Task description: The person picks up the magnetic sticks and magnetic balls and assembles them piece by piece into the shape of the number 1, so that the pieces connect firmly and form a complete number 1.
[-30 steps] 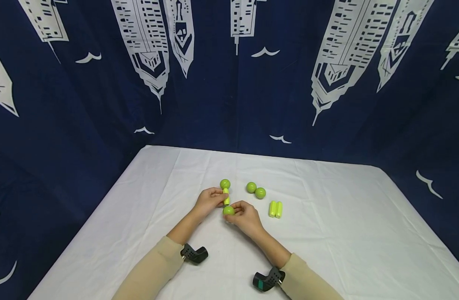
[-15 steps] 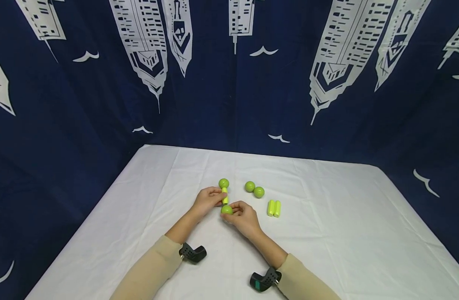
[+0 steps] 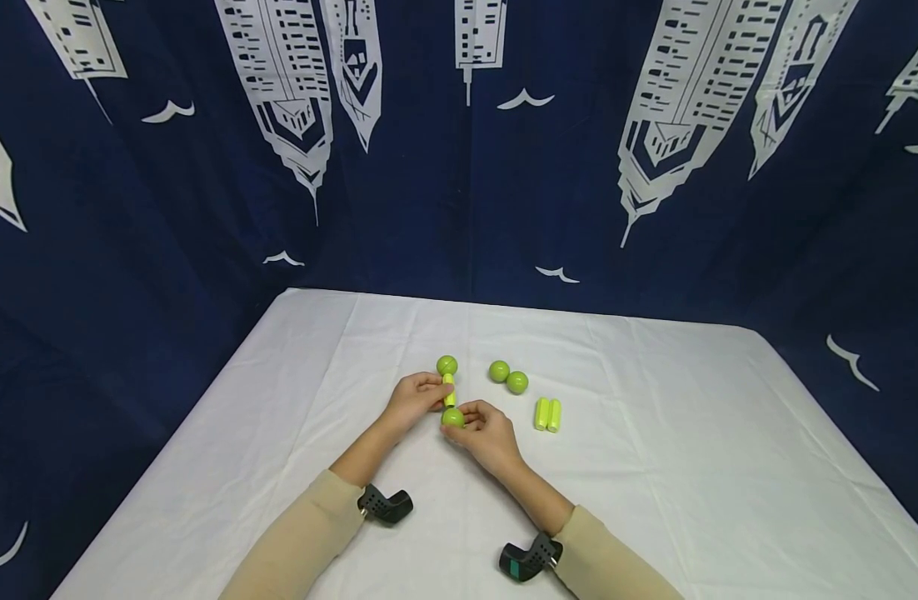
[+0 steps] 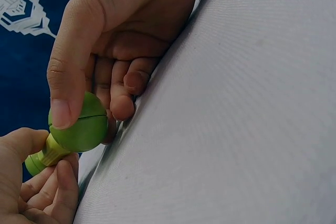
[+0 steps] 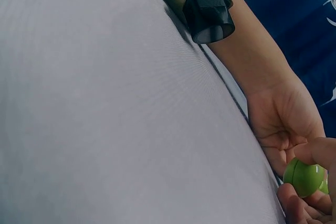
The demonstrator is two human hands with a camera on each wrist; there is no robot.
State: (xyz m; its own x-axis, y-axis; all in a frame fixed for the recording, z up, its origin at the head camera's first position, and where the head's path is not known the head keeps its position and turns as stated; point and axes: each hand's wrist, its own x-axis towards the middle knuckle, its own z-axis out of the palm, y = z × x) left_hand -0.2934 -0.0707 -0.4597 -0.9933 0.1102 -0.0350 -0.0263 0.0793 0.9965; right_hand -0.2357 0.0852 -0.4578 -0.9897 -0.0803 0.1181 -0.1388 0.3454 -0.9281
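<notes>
In the head view my left hand [image 3: 416, 397] pinches a short yellow-green cylinder [image 3: 449, 390] between thumb and fingers. A green ball [image 3: 447, 365] sits at the cylinder's far end. At its near end, my right hand [image 3: 492, 437] grips a second green ball [image 3: 452, 417] with thumb and fingertips. The left wrist view shows this near ball [image 4: 84, 129] up close, with a dark seam line, against the cylinder [image 4: 52, 150]. Whether the parts are joined cannot be seen. In the right wrist view the ball [image 5: 304, 178] shows between both hands, at the right edge.
Two more green balls [image 3: 507, 377] lie touching on the white-covered table [image 3: 654, 467], right of the hands. Nearer, two yellow-green cylinders [image 3: 547, 415] lie side by side. A dark blue printed curtain [image 3: 429, 208] hangs behind the table. Each wrist carries a black camera [image 3: 386, 505].
Both hands keep nearly the same hold on the cylinder and near ball. The whole head view has shifted very slightly. The loose balls and cylinders stay where they lie.
</notes>
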